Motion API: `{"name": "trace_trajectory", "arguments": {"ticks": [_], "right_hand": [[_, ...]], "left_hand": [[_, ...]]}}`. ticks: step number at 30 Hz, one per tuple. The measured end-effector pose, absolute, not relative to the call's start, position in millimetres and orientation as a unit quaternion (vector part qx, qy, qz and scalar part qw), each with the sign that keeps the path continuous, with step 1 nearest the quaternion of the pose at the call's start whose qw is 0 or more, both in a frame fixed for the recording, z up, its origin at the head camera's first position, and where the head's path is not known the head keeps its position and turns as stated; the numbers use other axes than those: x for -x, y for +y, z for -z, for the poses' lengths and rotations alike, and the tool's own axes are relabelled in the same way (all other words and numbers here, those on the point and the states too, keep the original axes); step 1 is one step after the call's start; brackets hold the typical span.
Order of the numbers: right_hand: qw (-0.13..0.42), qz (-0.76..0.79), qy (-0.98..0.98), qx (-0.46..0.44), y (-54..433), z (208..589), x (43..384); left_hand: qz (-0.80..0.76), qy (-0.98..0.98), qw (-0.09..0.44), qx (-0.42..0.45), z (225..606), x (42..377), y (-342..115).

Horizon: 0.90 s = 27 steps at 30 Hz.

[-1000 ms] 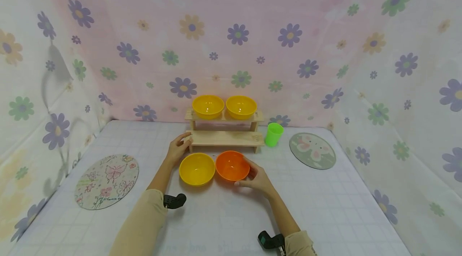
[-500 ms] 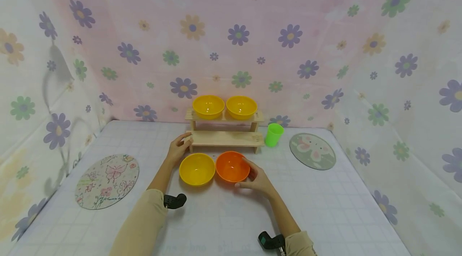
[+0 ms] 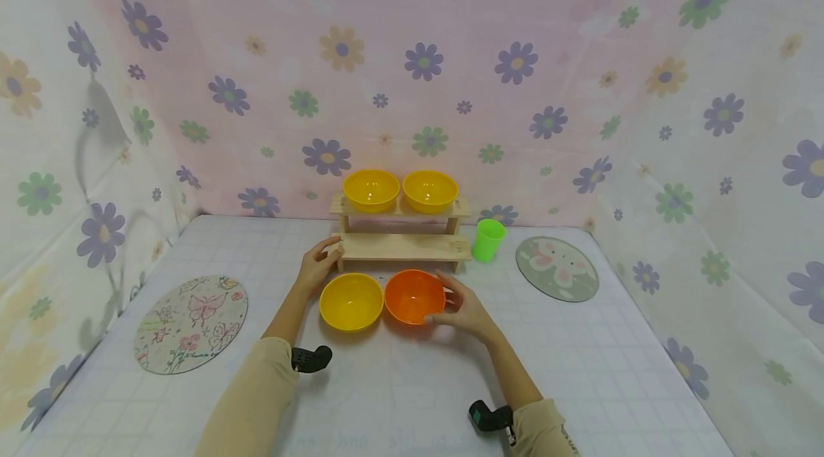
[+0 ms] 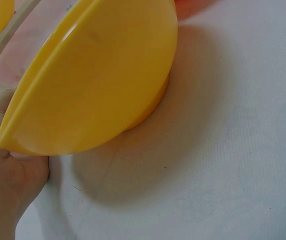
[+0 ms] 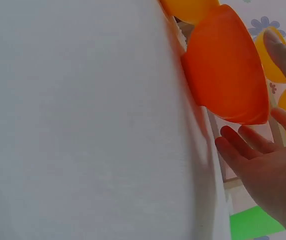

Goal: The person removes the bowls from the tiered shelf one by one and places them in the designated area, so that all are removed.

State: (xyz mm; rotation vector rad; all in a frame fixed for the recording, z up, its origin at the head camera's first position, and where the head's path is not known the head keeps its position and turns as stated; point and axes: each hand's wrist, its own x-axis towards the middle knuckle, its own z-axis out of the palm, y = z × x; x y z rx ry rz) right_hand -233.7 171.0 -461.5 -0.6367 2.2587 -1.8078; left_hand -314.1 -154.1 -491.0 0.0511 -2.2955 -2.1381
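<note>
At the left end of the two-tier wooden rack (image 3: 399,248), my left hand (image 3: 315,265) grips the lower board. In the left wrist view, a yellow bowl (image 4: 98,75) hides the fingers of that hand. This yellow bowl (image 3: 351,302) stands on the table in front of the rack, close beside an orange bowl (image 3: 412,297). My right hand (image 3: 468,310) is at the orange bowl's right side, thumb near the front of the rim. The right wrist view has its fingers (image 5: 255,140) spread and relaxed around the orange bowl (image 5: 228,70), with a gap below the rim.
Two yellow bowls (image 3: 371,192) sit on the rack's upper board. A green cup (image 3: 488,240) stands right of the rack. Round mats lie at both sides, a butterfly mat (image 3: 191,325) on the left and a rabbit mat (image 3: 557,269) on the right.
My right hand has loosened from the orange bowl and shifted slightly to the right. The left hand and the bowls have stayed in place.
</note>
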Motion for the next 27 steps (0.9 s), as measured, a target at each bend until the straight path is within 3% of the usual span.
{"name": "trace_trajectory", "arguments": {"ticks": [4, 14, 27], "right_hand": [[0.079, 0.605, 0.769, 0.194, 171, 439, 235], [-0.040, 0.623, 0.761, 0.177, 176, 409, 269], [-0.062, 0.649, 0.741, 0.163, 180, 396, 325]], "left_hand": [[0.680, -0.733, 0.002, -0.016, 492, 315, -155], [0.667, -0.745, 0.005, -0.023, 490, 315, -155], [0.681, -0.732, 0.001, -0.024, 489, 314, -153]]}}
